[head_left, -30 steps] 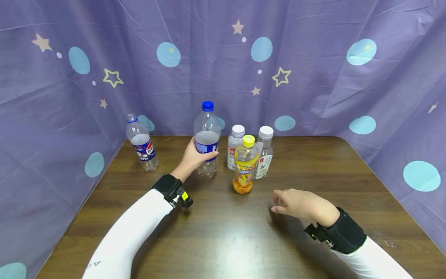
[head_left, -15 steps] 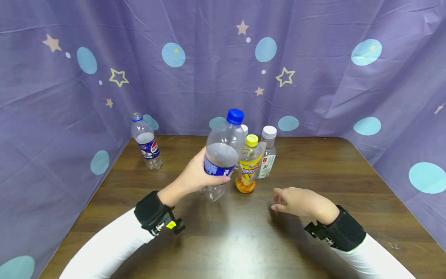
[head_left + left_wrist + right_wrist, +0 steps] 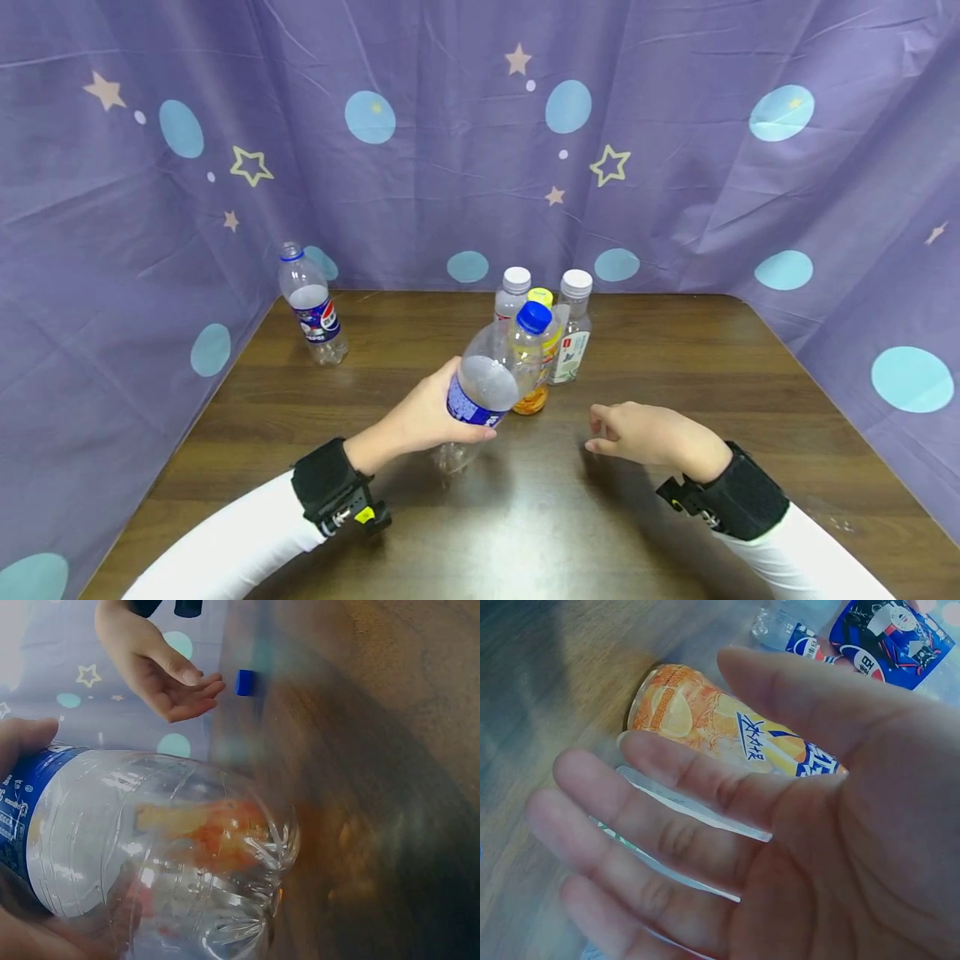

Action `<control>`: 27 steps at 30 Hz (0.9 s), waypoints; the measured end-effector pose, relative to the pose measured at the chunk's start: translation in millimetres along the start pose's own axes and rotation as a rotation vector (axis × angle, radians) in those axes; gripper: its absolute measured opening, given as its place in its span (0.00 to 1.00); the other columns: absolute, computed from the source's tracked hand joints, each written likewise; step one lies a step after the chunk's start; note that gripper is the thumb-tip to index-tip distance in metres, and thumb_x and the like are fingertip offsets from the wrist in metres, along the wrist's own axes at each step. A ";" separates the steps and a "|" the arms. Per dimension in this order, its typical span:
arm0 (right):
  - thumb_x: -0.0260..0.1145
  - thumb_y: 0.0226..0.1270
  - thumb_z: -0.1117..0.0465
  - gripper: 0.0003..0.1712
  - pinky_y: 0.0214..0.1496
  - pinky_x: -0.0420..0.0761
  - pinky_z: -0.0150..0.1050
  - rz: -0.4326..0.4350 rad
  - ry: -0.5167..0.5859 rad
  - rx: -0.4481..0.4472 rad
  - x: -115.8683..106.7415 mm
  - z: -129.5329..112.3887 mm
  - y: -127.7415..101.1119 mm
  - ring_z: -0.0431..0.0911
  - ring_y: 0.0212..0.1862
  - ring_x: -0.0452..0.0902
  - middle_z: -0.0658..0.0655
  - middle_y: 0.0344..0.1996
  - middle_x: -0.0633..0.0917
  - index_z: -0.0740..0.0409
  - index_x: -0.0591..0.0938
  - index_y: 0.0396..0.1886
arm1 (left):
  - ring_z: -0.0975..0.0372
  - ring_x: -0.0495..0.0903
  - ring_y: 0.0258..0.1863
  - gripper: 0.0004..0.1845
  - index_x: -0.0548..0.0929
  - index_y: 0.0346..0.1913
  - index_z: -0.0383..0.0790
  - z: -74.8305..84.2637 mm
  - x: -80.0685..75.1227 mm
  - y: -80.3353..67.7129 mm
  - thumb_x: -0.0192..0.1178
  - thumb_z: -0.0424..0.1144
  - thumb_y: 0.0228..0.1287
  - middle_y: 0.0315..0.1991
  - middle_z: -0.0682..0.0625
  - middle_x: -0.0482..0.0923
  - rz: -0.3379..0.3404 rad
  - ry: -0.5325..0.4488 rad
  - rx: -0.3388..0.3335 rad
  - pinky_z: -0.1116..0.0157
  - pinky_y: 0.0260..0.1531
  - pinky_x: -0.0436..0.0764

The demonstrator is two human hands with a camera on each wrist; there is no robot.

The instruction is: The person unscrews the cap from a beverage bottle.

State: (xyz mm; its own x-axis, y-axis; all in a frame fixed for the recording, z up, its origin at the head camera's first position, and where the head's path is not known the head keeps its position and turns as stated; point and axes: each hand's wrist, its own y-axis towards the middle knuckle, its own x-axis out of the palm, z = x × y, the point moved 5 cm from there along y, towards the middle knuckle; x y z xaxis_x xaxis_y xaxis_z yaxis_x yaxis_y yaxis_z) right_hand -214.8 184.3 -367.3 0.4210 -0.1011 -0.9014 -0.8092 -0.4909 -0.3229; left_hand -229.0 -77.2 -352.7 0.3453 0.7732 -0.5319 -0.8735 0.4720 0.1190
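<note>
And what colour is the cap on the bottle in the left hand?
The cap is blue; it shows best in the head view.

Wears white sleeves (image 3: 255, 525) and black straps (image 3: 330, 483) round both wrists (image 3: 705, 462). Extends the left arm (image 3: 225, 550) forward from beside the left edge of the table (image 3: 675, 333), with the left hand (image 3: 429, 412) near the middle in a wide, curved grip, thumb (image 3: 474, 433) on the near side. Holds the right hand (image 3: 645, 433) between middle and right edge, palm toward the left hand, with fingers (image 3: 705, 780) loosely bent and slightly parted.
</note>
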 end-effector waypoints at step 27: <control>0.62 0.69 0.51 0.14 0.20 0.60 0.30 0.404 -0.075 -0.118 -43.7 -21.3 -9.9 0.33 0.19 0.61 0.40 0.16 0.65 0.46 0.70 0.25 | 0.58 0.80 0.48 0.44 0.68 0.60 0.43 0.8 10.3 -7.1 0.79 0.45 0.37 0.50 0.50 0.79 -0.018 0.034 0.031 0.60 0.49 0.78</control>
State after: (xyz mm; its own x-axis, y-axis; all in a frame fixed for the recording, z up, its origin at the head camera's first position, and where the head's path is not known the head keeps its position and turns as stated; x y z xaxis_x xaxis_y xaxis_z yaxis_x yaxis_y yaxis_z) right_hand -216.4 175.1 -318.5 0.0451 -0.2443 -0.9687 -0.8484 -0.5213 0.0920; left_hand -218.9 -72.2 -358.3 0.3481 0.7501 -0.5623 -0.8561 0.4987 0.1353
